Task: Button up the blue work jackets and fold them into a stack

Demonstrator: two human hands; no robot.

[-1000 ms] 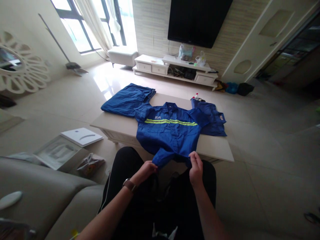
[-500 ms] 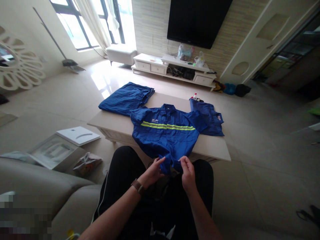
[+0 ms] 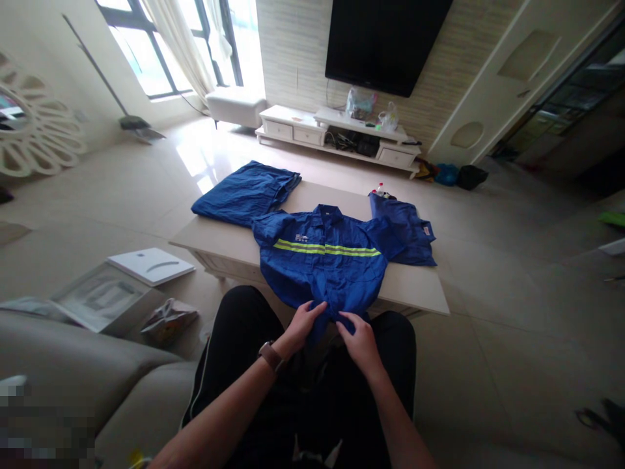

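A blue work jacket (image 3: 297, 266) with yellow-green reflective stripes lies spread on a low white table (image 3: 415, 286), collar away from me. Its lower front hangs over the near edge, towards my knees. My left hand (image 3: 303, 324) grips the hem on the left side, thumb on top of the cloth. Close beside it, my right hand (image 3: 359, 335) pinches the hem on the right between thumb and fingers. The fingertips are partly hidden by the fabric. Folded blue clothing (image 3: 244, 192) lies at the table's far left, and another folded blue garment (image 3: 407, 228) at its right end.
A small bottle (image 3: 380, 189) stands behind the right garment. On the floor to the left are a white box (image 3: 151, 266), a larger carton (image 3: 105, 296) and a bag (image 3: 168, 320), next to the grey sofa (image 3: 146, 397). A TV cabinet (image 3: 336, 133) lines the far wall.
Both hands have shifted slightly at the hem. The right hand has turned flatter and inward, and the cloth between the hands is drawn closer together. The jacket's upper part stays put.
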